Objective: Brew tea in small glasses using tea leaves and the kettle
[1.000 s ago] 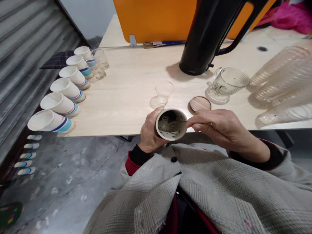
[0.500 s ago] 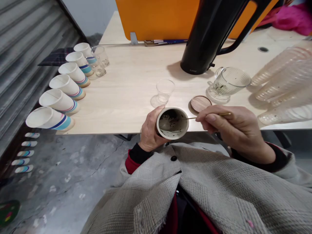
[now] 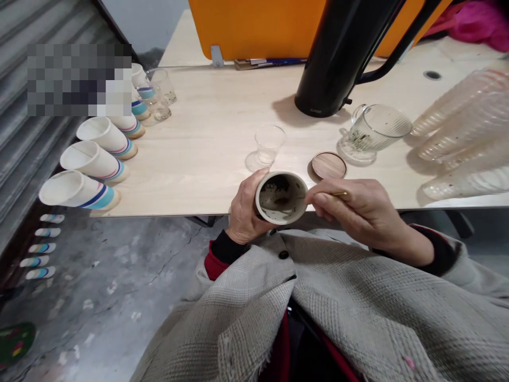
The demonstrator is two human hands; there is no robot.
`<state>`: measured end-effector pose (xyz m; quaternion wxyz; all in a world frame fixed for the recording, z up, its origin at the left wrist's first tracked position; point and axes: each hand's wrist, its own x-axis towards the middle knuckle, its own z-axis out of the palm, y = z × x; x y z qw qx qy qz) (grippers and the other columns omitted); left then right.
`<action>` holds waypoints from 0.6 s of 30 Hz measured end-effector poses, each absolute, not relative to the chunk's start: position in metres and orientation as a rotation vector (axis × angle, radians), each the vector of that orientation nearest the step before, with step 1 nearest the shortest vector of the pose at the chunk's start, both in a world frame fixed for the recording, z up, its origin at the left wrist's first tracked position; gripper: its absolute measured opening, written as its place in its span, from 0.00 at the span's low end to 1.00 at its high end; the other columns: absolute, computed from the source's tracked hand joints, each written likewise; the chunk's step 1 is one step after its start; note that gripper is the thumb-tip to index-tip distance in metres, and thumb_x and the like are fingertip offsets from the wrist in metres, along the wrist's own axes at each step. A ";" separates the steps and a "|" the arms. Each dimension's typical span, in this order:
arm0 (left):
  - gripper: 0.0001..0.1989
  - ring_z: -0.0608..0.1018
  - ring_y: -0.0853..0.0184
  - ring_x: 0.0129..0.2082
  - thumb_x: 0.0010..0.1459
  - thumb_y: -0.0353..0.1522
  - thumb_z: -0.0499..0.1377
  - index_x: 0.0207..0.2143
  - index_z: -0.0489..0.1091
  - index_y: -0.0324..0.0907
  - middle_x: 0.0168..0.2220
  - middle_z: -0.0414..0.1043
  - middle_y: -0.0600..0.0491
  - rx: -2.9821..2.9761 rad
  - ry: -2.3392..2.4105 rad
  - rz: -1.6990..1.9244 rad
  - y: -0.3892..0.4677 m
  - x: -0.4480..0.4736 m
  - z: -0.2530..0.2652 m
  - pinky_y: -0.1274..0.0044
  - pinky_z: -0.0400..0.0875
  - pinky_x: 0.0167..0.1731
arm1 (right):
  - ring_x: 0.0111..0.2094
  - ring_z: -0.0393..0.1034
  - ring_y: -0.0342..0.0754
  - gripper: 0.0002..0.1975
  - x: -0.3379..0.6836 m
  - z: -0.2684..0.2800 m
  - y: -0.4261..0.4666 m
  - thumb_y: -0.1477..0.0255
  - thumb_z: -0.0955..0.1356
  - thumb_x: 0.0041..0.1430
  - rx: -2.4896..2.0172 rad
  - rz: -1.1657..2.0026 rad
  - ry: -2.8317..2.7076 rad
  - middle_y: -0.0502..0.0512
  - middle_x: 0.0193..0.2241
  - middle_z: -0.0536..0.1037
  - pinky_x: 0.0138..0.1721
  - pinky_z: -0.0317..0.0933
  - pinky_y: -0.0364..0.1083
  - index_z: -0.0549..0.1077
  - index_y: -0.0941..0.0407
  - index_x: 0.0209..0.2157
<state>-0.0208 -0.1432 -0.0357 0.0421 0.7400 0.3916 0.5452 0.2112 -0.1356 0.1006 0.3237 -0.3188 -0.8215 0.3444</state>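
Note:
My left hand (image 3: 246,209) is wrapped round a pale tea canister (image 3: 299,211), whose open mouth tilts toward me. Dark loose tea leaves (image 3: 274,185) lie inside and cling to its wall. Between thumb and fingers, my right hand (image 3: 353,209) pinches a thin gold-coloured tea scoop (image 3: 340,193). Its far end reaches into the canister, where its shape is hard to make out. Just beyond the canister stands a clear plastic cup (image 3: 269,146). A round wooden lid (image 3: 329,165) lies flat on the table beyond my right hand.
A black kettle (image 3: 324,69) stands behind the lid. A ribbed glass cup with leaves (image 3: 377,130) is to its right, near stacked plastic cups (image 3: 461,122). Several paper cups (image 3: 89,188) line the left edge of the table (image 3: 207,127). An orange divider (image 3: 254,26) rises behind.
My right hand has moved left, closer to the canister, pushing the scoop deeper into it. The left hand keeps its hold on the canister in nearly the same place.

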 end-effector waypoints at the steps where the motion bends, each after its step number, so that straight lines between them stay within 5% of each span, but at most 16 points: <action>1: 0.53 0.76 0.49 0.65 0.53 0.50 0.74 0.72 0.54 0.44 0.65 0.70 0.39 2.267 1.182 1.676 -0.143 -0.021 -0.036 0.56 0.76 0.64 | 0.21 0.66 0.40 0.10 0.210 0.098 -0.135 0.68 0.67 0.74 -0.838 0.894 -2.136 0.48 0.23 0.76 0.22 0.60 0.42 0.80 0.52 0.38; 9: 0.50 0.77 0.49 0.63 0.57 0.54 0.70 0.72 0.53 0.44 0.64 0.71 0.38 2.313 1.181 1.702 -0.141 -0.020 -0.034 0.55 0.78 0.61 | 0.20 0.63 0.39 0.10 0.215 0.101 -0.154 0.70 0.67 0.75 -0.793 1.135 -1.756 0.48 0.24 0.74 0.20 0.57 0.42 0.81 0.52 0.40; 18: 0.52 0.77 0.49 0.63 0.57 0.57 0.68 0.72 0.52 0.44 0.64 0.71 0.39 2.331 1.243 1.683 -0.142 -0.020 -0.036 0.55 0.79 0.62 | 0.20 0.65 0.39 0.11 0.196 0.085 -0.156 0.69 0.67 0.74 -0.931 1.047 -1.686 0.47 0.23 0.75 0.20 0.59 0.40 0.80 0.54 0.38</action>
